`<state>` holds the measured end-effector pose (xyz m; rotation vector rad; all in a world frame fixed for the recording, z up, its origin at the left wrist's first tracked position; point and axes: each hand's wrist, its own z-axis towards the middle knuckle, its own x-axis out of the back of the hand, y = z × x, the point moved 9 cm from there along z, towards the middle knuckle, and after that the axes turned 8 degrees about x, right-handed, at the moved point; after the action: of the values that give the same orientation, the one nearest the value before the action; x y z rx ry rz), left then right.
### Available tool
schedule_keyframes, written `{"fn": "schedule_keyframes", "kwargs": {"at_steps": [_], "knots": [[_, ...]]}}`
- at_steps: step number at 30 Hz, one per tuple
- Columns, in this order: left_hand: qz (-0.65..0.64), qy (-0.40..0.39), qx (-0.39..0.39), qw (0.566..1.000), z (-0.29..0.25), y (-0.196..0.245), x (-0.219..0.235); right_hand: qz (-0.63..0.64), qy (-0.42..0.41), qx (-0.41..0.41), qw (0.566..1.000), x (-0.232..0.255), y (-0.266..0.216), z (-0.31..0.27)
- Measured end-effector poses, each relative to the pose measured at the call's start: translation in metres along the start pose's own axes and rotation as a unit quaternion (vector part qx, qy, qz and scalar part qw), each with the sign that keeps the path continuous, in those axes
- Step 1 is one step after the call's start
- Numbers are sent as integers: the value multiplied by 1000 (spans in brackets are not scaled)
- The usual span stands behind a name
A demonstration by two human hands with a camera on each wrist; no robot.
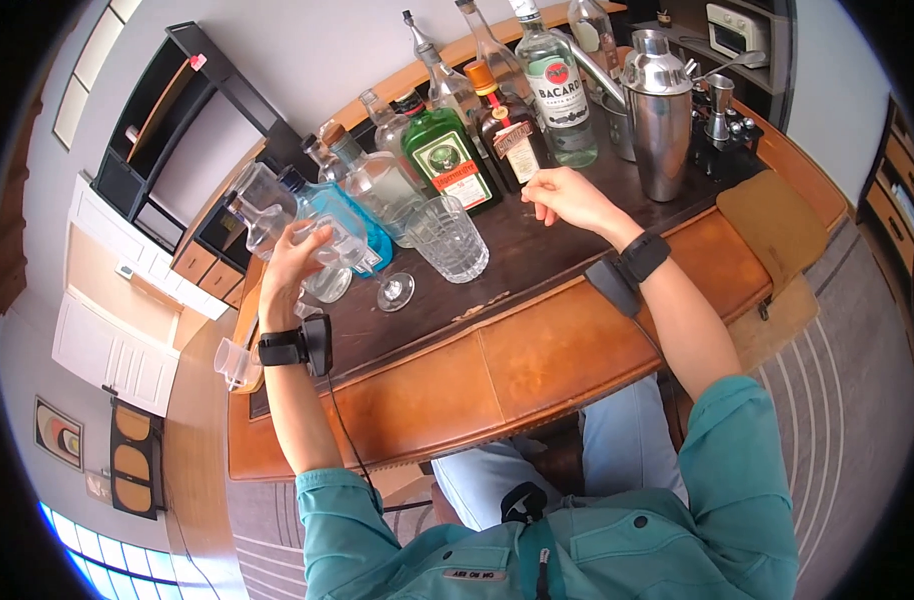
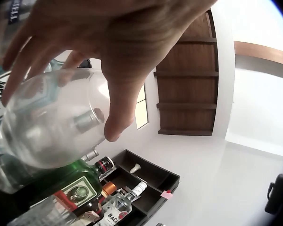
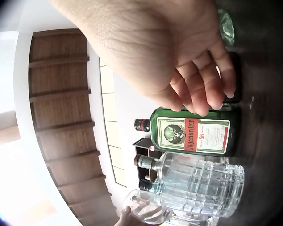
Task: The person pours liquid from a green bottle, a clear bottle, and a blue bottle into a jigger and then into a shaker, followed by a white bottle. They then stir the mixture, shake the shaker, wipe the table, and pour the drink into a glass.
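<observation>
In the head view my left hand [image 1: 290, 262] grips a clear stemmed glass [image 1: 345, 240] round the bowl near its rim. The left wrist view shows the thumb on one side of the bowl [image 2: 47, 122] and the fingers on the other. My right hand [image 1: 579, 200] is over the dark tabletop, fingers loosely curled and holding nothing, close in front of the orange-capped Cointreau bottle [image 1: 515, 150]. Between the hands stand a cut-glass mixing glass [image 1: 447, 245] and a green Jägermeister bottle [image 1: 449, 165]. A blue bottle [image 1: 377, 243] is just behind the stemmed glass.
A Bacardi bottle [image 1: 562, 100] and several clear bottles line the back. A steel cocktail shaker [image 1: 661, 130] and a jigger [image 1: 718, 110] stand at the right. Leather edging [image 1: 497, 375] runs along the table's front. Small clear cups [image 1: 235, 362] sit at the left corner.
</observation>
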<state>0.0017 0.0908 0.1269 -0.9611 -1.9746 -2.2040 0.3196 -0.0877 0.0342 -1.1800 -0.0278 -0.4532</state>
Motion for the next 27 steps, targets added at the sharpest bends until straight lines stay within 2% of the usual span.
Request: {"fn": "schedule_keyframes", "kwargs": {"at_steps": [2,4,6,7,8,9,10,11,12,13,14,16,18,20,22,24,26,27], "knots": [[25,-7,5,1000,-5,0,-2,-7,8,3,1000,3,0,0],[48,22,22,998,-14,0,1,-19,13,9,1000,4,-7,-1],[48,31,21,998,-18,1,2,-60,77,22,995,16,-20,-3],[49,28,22,998,-18,0,2,-46,164,57,984,28,-30,-7],[48,26,22,998,-19,-2,3,-53,161,58,984,30,-34,-8],[43,24,22,999,-22,-1,2,-142,291,152,934,54,-61,-21],[33,24,21,999,-23,-2,1,-225,409,243,851,69,-89,-42],[46,51,4,998,-25,0,5,-307,454,296,782,75,-111,-57],[59,79,-13,995,-27,3,8,-357,468,284,757,86,-120,-64],[54,95,-9,994,-29,6,11,-394,519,283,703,95,-128,-76],[61,181,-147,971,-6,-2,38,-428,568,282,644,103,-135,-87],[43,319,-263,910,-38,30,48,-427,608,221,632,126,-123,-90],[46,387,-320,864,-107,93,13,-420,622,179,637,140,-108,-89],[48,363,-352,862,-127,122,-16,-379,609,96,690,149,-94,-83],[93,303,-378,870,-135,145,-50,-388,577,89,713,153,-85,-77],[62,217,-396,890,-135,159,-79,-370,584,83,718,152,-82,-78],[97,162,-435,880,-140,171,-102,-383,590,114,702,148,-85,-78],[127,159,-469,860,-145,175,-110,-382,589,134,700,144,-89,-79]]}}
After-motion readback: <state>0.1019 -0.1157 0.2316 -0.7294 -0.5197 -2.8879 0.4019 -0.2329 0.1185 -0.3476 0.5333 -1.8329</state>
